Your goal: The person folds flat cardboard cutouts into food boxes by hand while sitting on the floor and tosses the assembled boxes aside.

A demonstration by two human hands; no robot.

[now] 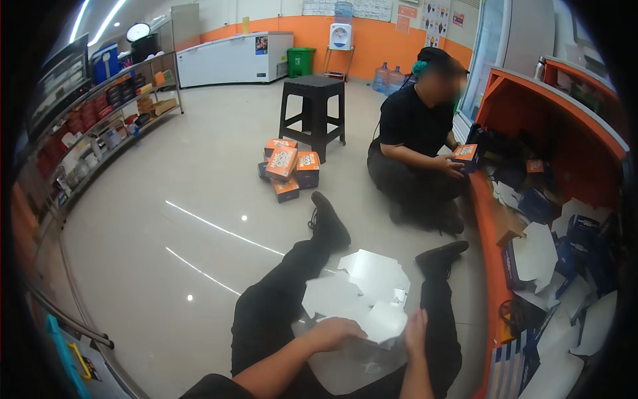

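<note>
A partly unfolded white cardboard box (352, 299) lies between my outstretched legs, pale inner side up, with its flaps spread. My left hand (337, 334) grips its near edge, fingers curled and partly hidden by the board. At the right edge, my right hand (416, 332) is closed against a corner flap, its fingers pointing away from me. Farther off on the right, a crouching co-worker (425, 126) holds a folded orange and dark blue box (466, 157) in both hands.
Several folded orange and blue boxes (283, 163) are piled by a black stool (314, 110). To the right, an orange cabinet (488, 266) holds loose cartons (535, 256). A metal shelf (126, 120) with goods runs along the left; a white chest freezer (226, 61) stands behind.
</note>
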